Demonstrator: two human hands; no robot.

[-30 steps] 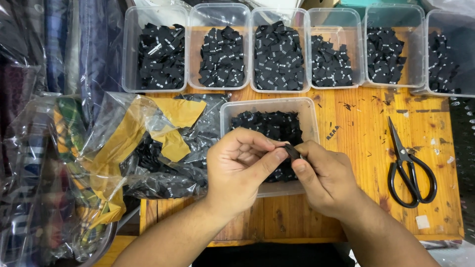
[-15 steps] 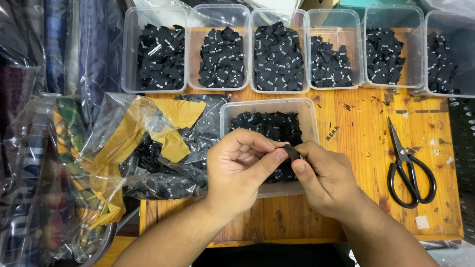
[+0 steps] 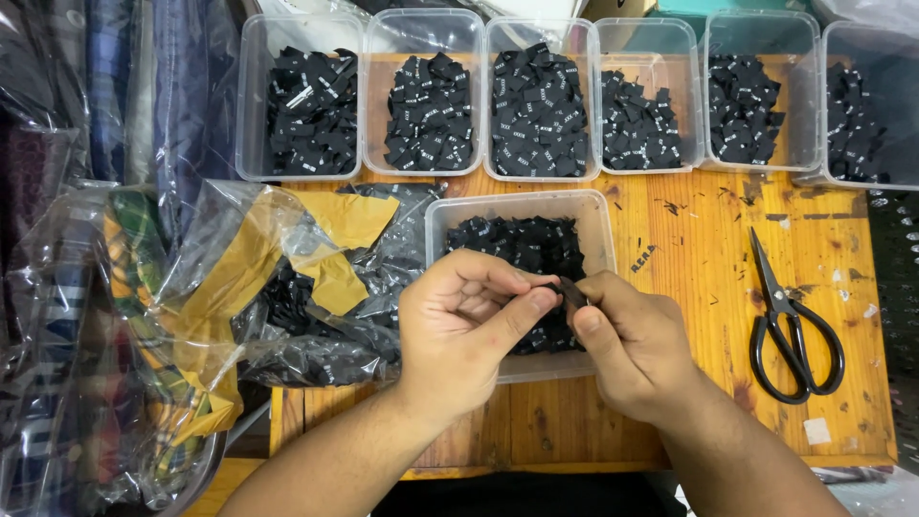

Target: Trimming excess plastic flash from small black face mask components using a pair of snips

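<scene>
I am looking down at my two hands working over a clear plastic tub [image 3: 598, 225] of small black fabric labels that is sitting at the front middle of the wooden tabletop [image 3: 699, 287]. My left hand [image 3: 459, 330] and my right hand [image 3: 637, 340] are meeting just above the tub's near half, fingertips touching. Between them I am pinching one small black label [image 3: 571, 290]; both grips are narrow, thumbs and forefingers closing on that label from either side. It is sitting in the air over the tub, not resting on the heap below.

Along the far edge of the tabletop a row of six clear tubs [image 3: 536, 168] is standing side by side, each one holding a pile of the same black labels. To my left, just beside the near tub, a crumpled clear plastic bag [image 3: 316, 287] with yellow-brown tape on it is lying open, with more black labels showing inside. Further left, clear-wrapped checked fabric [image 3: 124, 278] is spilling over the tabletop's edge. To my right, well apart from my hands, black scissors [image 3: 790, 325] are lying flat on the wood, blades closed and pointing away from me.
</scene>
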